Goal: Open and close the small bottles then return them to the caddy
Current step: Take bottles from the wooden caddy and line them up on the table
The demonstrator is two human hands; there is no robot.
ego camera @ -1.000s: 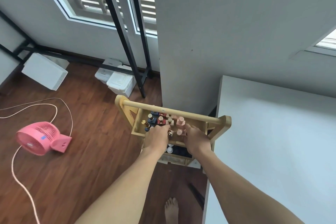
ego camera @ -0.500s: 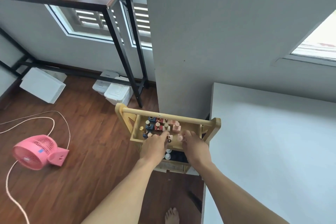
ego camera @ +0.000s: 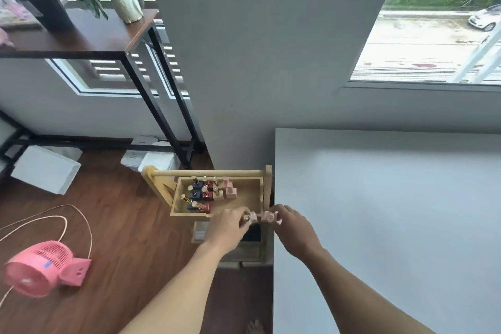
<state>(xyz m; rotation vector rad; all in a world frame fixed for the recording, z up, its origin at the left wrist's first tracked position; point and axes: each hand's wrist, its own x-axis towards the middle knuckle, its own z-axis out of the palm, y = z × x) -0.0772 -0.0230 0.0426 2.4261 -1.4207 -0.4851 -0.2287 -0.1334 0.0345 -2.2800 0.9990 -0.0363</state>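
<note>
Our left hand (ego camera: 226,228) curled round a pink bottle (ego camera: 252,217). Our right hand (ego camera: 296,228) pinched a second pink bottle (ego camera: 269,216) just beside it. Both hung over the near right corner of the caddy (ego camera: 187,214), near the edge of the white table (ego camera: 379,211). Farther in, the other bottles (ego camera: 207,194) crowded the left, and bare wood showed on the right.

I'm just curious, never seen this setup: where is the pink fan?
In the head view the pink fan sits on the wooden floor at lower left, well left of the wooden caddy and the left hand.
</note>
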